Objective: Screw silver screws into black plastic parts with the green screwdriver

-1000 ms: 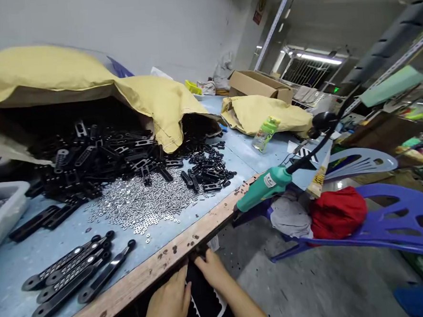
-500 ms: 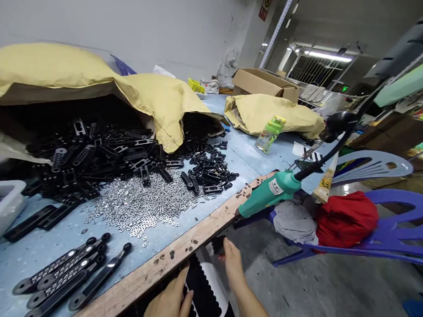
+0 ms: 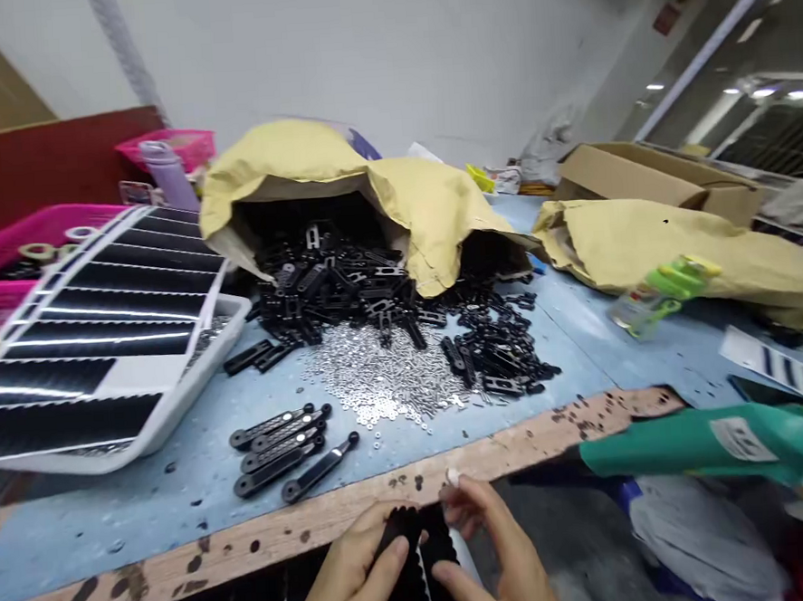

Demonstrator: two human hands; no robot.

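Note:
At the table's front edge, my left hand (image 3: 359,571) has its thumb and fingers closed on a sheet of black scalloped strips (image 3: 410,576) on white backing. My right hand (image 3: 504,548) is at the sheet's right side. Its thumb lies over a black strip and its fingers curl at the far edge, slightly blurred. A small pale spot shows at the right fingertip; I cannot make out what it is. Beyond my hands, several black arm-shaped parts (image 3: 284,444) lie side by side on the blue tabletop (image 3: 204,521).
Silver screws and nuts (image 3: 385,369) lie heaped before yellow sacks (image 3: 437,208) spilling black plastic parts (image 3: 332,282). At left, another strip sheet (image 3: 136,299) rests on a white tray (image 3: 128,449). A teal power tool (image 3: 696,441) and a bottle (image 3: 660,294) are at right.
My view has swung left, bringing the tray, its strip sheet and pink baskets into sight. My hands have come closer together, and my right hand now reaches over the black strips.

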